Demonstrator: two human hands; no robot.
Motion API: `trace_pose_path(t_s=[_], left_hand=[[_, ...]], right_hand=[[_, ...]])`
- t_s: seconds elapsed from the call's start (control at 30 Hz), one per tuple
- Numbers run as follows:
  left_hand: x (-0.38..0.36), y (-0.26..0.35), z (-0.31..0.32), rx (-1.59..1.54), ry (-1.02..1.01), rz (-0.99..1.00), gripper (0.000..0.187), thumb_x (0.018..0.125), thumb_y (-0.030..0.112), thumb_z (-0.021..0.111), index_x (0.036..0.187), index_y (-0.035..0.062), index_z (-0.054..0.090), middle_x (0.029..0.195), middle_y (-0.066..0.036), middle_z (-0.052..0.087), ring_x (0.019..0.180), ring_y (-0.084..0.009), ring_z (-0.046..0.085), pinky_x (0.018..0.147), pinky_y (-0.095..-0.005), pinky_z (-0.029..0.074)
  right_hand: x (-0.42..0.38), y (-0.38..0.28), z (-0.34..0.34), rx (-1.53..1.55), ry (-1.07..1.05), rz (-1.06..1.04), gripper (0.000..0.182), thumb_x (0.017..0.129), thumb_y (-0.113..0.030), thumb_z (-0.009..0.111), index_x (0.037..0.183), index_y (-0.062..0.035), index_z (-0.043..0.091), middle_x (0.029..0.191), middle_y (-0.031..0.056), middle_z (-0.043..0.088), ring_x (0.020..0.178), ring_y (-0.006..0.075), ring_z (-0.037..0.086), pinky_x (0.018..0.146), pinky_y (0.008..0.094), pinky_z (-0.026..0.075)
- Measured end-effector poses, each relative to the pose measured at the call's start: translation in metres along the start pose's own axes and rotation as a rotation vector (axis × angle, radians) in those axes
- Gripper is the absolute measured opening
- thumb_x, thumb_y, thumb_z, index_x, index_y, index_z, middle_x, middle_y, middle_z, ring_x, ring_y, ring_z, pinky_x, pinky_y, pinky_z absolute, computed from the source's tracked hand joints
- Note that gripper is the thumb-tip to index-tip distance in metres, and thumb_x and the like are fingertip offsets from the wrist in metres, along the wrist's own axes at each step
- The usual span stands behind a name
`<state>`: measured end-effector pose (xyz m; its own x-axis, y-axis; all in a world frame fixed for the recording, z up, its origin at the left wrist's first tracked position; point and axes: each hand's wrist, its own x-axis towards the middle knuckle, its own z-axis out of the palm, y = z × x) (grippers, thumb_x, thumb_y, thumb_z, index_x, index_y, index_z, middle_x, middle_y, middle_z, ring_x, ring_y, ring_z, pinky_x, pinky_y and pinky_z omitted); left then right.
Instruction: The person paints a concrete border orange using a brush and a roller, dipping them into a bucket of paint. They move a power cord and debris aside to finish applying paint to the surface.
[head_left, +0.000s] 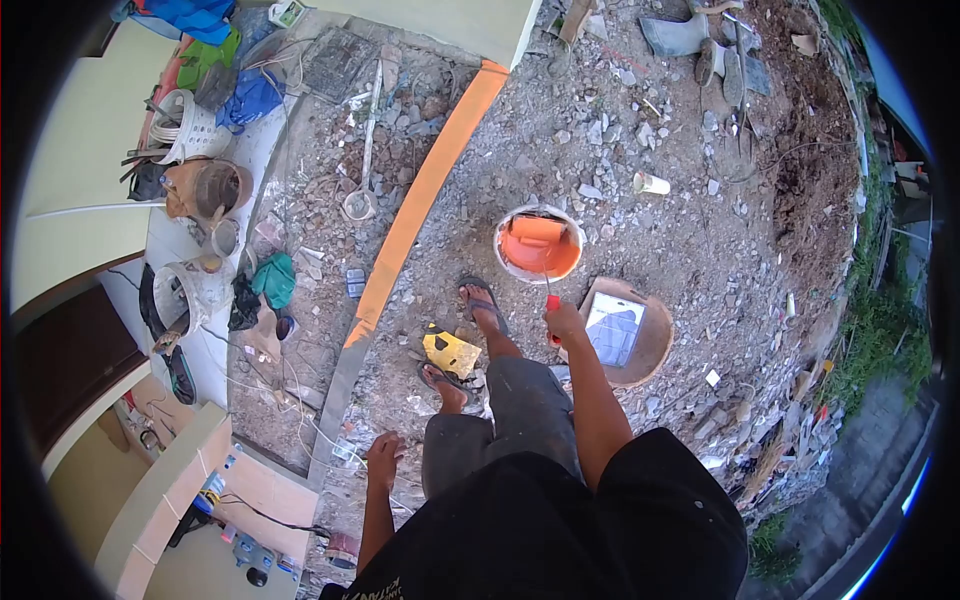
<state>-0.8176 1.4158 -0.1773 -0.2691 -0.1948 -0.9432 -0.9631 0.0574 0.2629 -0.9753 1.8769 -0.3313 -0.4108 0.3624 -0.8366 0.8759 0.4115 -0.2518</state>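
Note:
My right hand [566,326] is closed around the red handle of a paint roller [538,230]. The orange-coated roller head is inside a white bucket [499,262] with orange paint in it. My left hand [383,460] hangs at my side with its fingers loosely apart and nothing in it. Near it runs a long narrow strip [428,204], orange over most of its length and bare grey [338,408] at the end closest to me. Just right of my right hand, a round tan basin [655,350] holds a flat white package [614,328].
Rubble covers the ground around my sandalled feet, with a yellow piece [450,350] beside them. Buckets [186,290] and bags line the wall ledge at left. A long-handled tool [370,150] lies beyond the strip. Boots [672,38] and a white cup [651,184] lie farther off.

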Motion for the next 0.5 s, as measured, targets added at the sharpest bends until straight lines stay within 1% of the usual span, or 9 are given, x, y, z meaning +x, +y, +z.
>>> trace_pose_path(t_s=[0.1,0.17,0.2,0.23,0.3,0.33,0.4,0.43,0.5], left_hand=[[-0.011,-0.010,-0.004,-0.014,0.039,-0.014,0.045,0.097,0.036,0.060,0.128,0.0042,0.057,0.112,-0.013,0.068,0.099,-0.0241,0.066,0.088,-0.0389,0.051],[-0.019,-0.017,-0.001,-0.022,0.092,-0.016,0.044,0.097,0.036,0.061,0.127,0.0039,0.058,0.111,-0.012,0.068,0.098,-0.0230,0.066,0.086,-0.0380,0.051],[-0.022,-0.017,0.003,-0.062,0.116,-0.044,0.037,0.094,0.025,0.060,0.124,0.0021,0.060,0.106,-0.010,0.069,0.095,-0.0211,0.067,0.083,-0.0339,0.051],[-0.025,-0.023,0.005,-0.074,0.122,-0.058,0.037,0.094,0.025,0.060,0.124,0.0021,0.060,0.106,-0.010,0.069,0.095,-0.0211,0.067,0.083,-0.0339,0.051],[-0.023,-0.028,0.011,-0.068,0.103,-0.072,0.038,0.094,0.026,0.060,0.124,0.0022,0.061,0.106,-0.010,0.069,0.096,-0.0209,0.067,0.084,-0.0346,0.050],[-0.024,-0.030,0.014,-0.037,0.112,-0.072,0.038,0.094,0.026,0.061,0.124,0.0019,0.061,0.106,-0.009,0.069,0.095,-0.0206,0.067,0.084,-0.0347,0.050],[-0.026,-0.032,0.018,-0.052,0.108,-0.072,0.038,0.094,0.026,0.061,0.124,0.0019,0.061,0.106,-0.009,0.069,0.095,-0.0207,0.067,0.084,-0.0348,0.051],[-0.031,-0.033,0.021,-0.068,0.104,-0.069,0.038,0.094,0.026,0.061,0.124,0.0018,0.061,0.107,-0.010,0.069,0.095,-0.0207,0.067,0.084,-0.0349,0.051],[-0.030,-0.035,0.027,-0.089,0.095,-0.078,0.039,0.095,0.027,0.061,0.124,0.0013,0.061,0.107,-0.010,0.069,0.096,-0.0215,0.067,0.084,-0.0353,0.051]], right_hand=[[-0.026,0.003,-0.010,0.083,0.000,-0.052,0.016,0.084,-0.009,0.060,0.091,0.0043,0.065,0.069,0.0143,0.064,0.054,0.0245,0.064,0.048,0.0398,0.048],[-0.035,-0.004,-0.014,0.043,-0.015,-0.041,0.015,0.085,-0.009,0.060,0.092,0.0034,0.065,0.068,0.0129,0.063,0.052,0.0234,0.062,0.047,0.0392,0.046],[-0.034,-0.008,-0.015,0.025,-0.018,-0.033,0.014,0.085,-0.008,0.060,0.092,0.0025,0.065,0.067,0.0115,0.062,0.050,0.0223,0.060,0.046,0.0387,0.045],[-0.020,0.003,-0.009,0.009,-0.028,-0.033,0.014,0.085,-0.008,0.060,0.092,0.0025,0.065,0.067,0.0115,0.062,0.050,0.0223,0.060,0.046,0.0387,0.045],[0.015,0.015,0.000,0.105,-0.126,0.059,0.027,0.082,-0.018,0.063,0.094,0.0062,0.064,0.073,0.0182,0.067,0.060,0.0304,0.069,0.057,0.0425,0.052],[0.002,0.005,-0.006,0.100,-0.131,0.061,0.027,0.082,-0.018,0.063,0.094,0.0062,0.064,0.073,0.0182,0.067,0.060,0.0304,0.069,0.057,0.0425,0.052],[-0.025,-0.006,-0.022,0.181,-0.121,0.036,0.024,0.083,-0.014,0.062,0.095,0.0065,0.063,0.074,0.0166,0.067,0.058,0.0268,0.068,0.053,0.0409,0.051],[-0.028,0.003,-0.022,0.174,-0.121,0.043,0.024,0.083,-0.014,0.062,0.095,0.0065,0.063,0.074,0.0166,0.067,0.058,0.0268,0.068,0.053,0.0409,0.051],[-0.032,0.005,-0.024,0.077,-0.088,-0.080,0.023,0.084,-0.012,0.060,0.095,0.0074,0.063,0.072,0.0149,0.066,0.056,0.0240,0.066,0.049,0.0390,0.049]])
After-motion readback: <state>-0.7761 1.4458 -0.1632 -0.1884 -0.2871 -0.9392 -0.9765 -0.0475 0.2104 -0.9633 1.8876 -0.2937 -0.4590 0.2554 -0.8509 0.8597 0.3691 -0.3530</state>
